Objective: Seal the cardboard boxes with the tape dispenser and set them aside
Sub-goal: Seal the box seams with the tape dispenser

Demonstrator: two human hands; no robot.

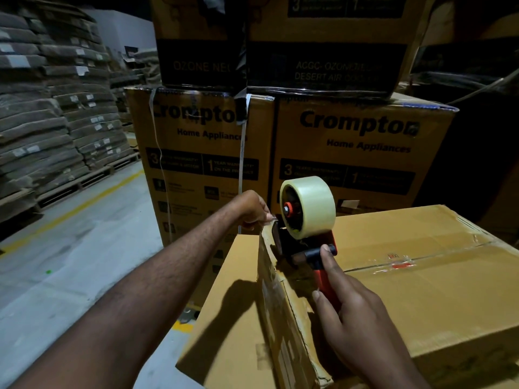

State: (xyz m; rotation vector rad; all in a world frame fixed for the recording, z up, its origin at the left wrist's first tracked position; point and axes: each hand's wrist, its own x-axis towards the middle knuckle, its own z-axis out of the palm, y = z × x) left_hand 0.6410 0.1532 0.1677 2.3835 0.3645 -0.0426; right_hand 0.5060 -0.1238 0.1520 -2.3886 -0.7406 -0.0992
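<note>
Head-worn view, downward (near) over box [421, 290]

Outstretched left hand [254, 209] pinching; right hand [358, 315] gripping.

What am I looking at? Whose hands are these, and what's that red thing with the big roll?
There is no machine here, just a person's two hands. The camera sits on the person's head and looks down, so you see what that person sees. The right hand holds the red handle of a dispenser, a tool that carries a roll of clear tape. The left hand pinches the loose tape end at the corner of a brown box. Shiny tape already runs across the box's top. Behind it stand bigger printed boxes.
</note>
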